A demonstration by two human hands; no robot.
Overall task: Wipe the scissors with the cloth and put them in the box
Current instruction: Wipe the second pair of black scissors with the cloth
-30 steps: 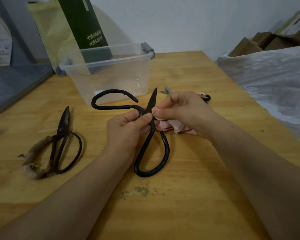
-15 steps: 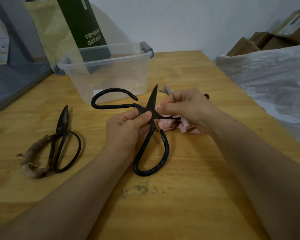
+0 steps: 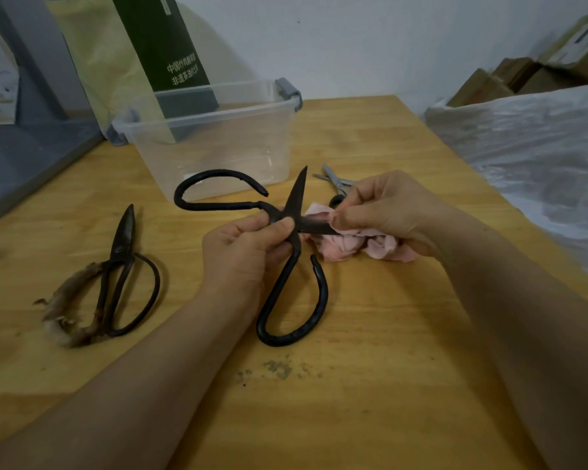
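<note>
Large black scissors (image 3: 296,286) are spread wide open above the wooden table (image 3: 370,385). My left hand (image 3: 241,252) pinches them at the pivot, thumb on top. One blade points up toward the box; the other lies to the right, wrapped in a pink cloth (image 3: 364,244). My right hand (image 3: 391,208) pinches that cloth around the right blade near its tip. A clear plastic box (image 3: 218,137) with grey clips stands behind the scissors, nothing visible inside it.
Old dark scissors (image 3: 123,266) with a frayed wrapped handle lie at the left. Small silver scissors (image 3: 336,183) lie behind my right hand. A green and yellow bag (image 3: 163,45) leans behind the box. Crinkled plastic sheeting (image 3: 540,147) covers the right side.
My right hand has slid with the cloth to the right along the blade, away from the pivot, uncovering more of the blade. The left hand and the scissors have stayed put.
</note>
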